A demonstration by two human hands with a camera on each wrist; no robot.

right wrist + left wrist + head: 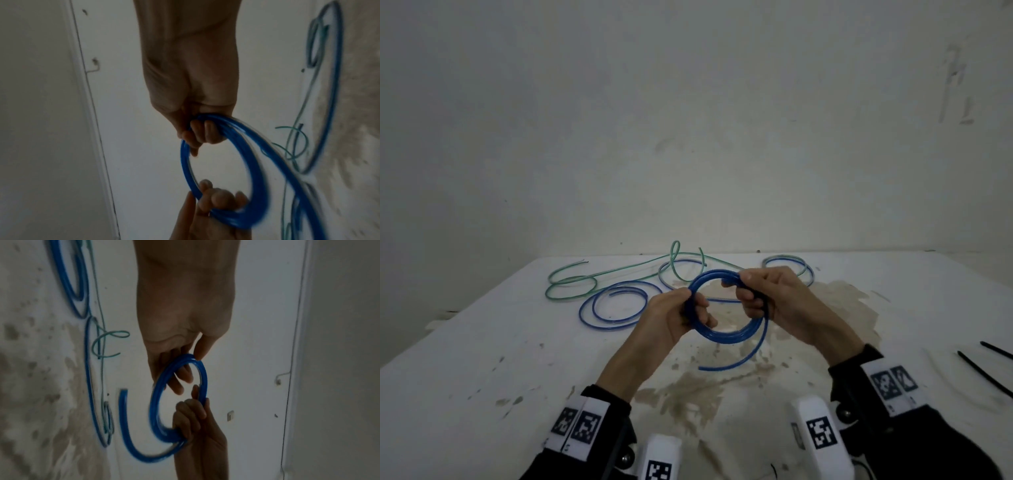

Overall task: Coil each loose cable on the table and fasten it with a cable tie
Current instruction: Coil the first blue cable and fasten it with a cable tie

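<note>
Black sleeves point(945, 442), seemingly marker-tagged white wristbands point(890, 385).

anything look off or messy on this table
Yes: the white table has a large brownish stain, like a dried spill, spreading under both hands. The blue coil they grip has one loose tail sticking out. Green cable lies tangled across another blue cable.

Coiled blue plastic cable point(726, 330) held above centre of white stained table point(482, 359), left hand point(671, 315) on its left side, right hand point(774, 301) on right. Loose blue cable point(599, 317) and green cable point(571, 279) lie far left behind. Two black cable ties point(983, 371) near right edge.
</note>
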